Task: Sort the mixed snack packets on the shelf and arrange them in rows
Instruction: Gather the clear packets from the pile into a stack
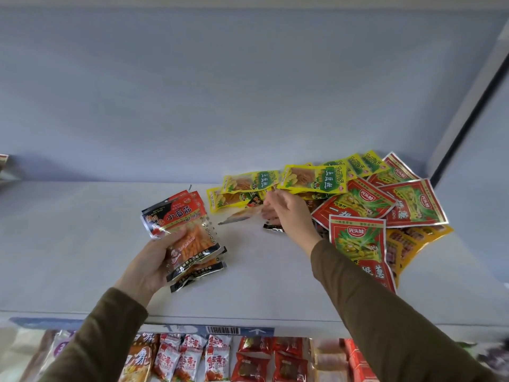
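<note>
A stack of red-and-black packets (184, 235) is gripped in the left hand (151, 264), thumb over the upper edge and fingers curled beneath, so that the packets fan out slightly above the white shelf (82, 244). The stack is held left of centre, well apart from the mixed pile at the right.

The right hand (286, 213) is stretched forward to the near edge of that pile, fingers bent downward among the packets. Whether anything is pinched cannot be told, since the fingertips are blurred and partly hidden. A dark packet end (273, 228) is seen just below the hand, and a pale, blurred packet (239, 216) lies just left of it.

Yellow packets (311, 179) are spread along the back of the pile, some overlapping, the farthest ones close to the rear wall. Red packets with green pictures (358, 252) are laid over one another at the right, one reaching toward the shelf's front. An orange packet (407, 244) is partly covered beneath them.

Both forearms are covered by brown sleeves (385, 312). Below the shelf edge, a label strip (223, 330) with a barcode is fixed, and more snacks (220, 359) are ranged on the lower tier
</note>
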`<state>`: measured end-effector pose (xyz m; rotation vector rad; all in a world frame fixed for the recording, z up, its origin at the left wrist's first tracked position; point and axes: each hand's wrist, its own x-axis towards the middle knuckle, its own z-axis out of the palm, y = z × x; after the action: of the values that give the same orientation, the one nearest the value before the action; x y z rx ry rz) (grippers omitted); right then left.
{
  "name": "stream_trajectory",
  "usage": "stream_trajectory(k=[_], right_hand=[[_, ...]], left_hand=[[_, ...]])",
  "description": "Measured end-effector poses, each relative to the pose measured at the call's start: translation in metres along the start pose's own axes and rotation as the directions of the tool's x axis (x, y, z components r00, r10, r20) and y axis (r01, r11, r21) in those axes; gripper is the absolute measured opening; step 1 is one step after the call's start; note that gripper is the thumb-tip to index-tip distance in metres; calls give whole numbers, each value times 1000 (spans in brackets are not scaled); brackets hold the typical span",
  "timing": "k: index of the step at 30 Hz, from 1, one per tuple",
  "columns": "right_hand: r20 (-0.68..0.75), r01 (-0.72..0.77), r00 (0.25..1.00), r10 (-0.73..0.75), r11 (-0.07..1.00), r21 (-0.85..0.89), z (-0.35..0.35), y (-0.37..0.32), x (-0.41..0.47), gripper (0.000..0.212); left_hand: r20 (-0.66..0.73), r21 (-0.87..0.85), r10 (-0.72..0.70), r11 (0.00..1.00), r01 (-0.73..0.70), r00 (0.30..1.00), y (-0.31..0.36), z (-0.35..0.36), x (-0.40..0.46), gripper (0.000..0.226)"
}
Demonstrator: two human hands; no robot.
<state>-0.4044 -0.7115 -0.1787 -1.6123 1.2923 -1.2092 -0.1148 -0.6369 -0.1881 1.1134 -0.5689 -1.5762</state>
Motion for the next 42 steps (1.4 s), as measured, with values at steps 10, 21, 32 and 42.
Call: stream_trajectory(k=[10,21,32,42], right_hand=[[-126,47,992,-5,943,330,-34,-54,-6,36],[114,-88,992,62,967,239,-8,-56,-3,27],[49,-209,977,207,977,41,30,-20,-10,50],[124,-320,948,295,876,362,58,-18,-11,86]], left_hand=[[25,-25,-26,999,27,999,-4,26,13,50],[94,124,-39,992,27,995,-11,72,24,27],[293,180,13,981,-68,956,-15,85,24,61],[55,138,90,986,-97,994,-14,74,28,35]])
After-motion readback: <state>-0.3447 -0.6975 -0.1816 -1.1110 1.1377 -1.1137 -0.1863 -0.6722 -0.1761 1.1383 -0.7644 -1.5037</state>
